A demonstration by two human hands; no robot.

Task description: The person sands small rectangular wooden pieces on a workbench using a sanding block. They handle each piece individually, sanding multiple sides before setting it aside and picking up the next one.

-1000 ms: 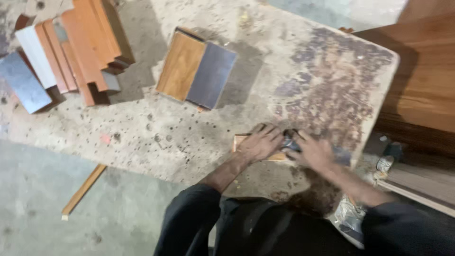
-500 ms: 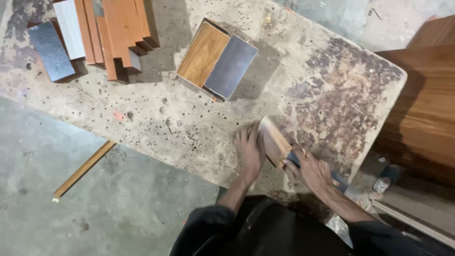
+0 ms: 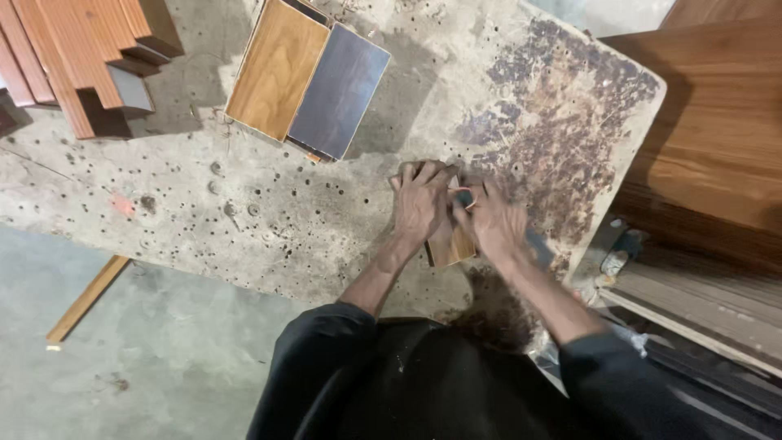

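A pitted, stained worktop (image 3: 244, 204) carries a stack of reddish wood panels (image 3: 73, 57) at far left and a tan and a grey sample board (image 3: 305, 77) side by side. Near its front edge, a small wooden block (image 3: 450, 244) lies under both hands: the left hand (image 3: 421, 204) presses flat on it, the right hand (image 3: 495, 224) is closed around a dark-handled tool (image 3: 538, 244) beside it.

- Both arms, in dark sleeves pushed up to the elbows, reach forward from the bottom of the view and meet ahead of the body.
- The left hand (image 3: 421, 204) lies palm down, fingers together and curled over at the tips.
- The right hand (image 3: 494, 224) sits just beside it, touching, fingers bent inward in a closed grip.
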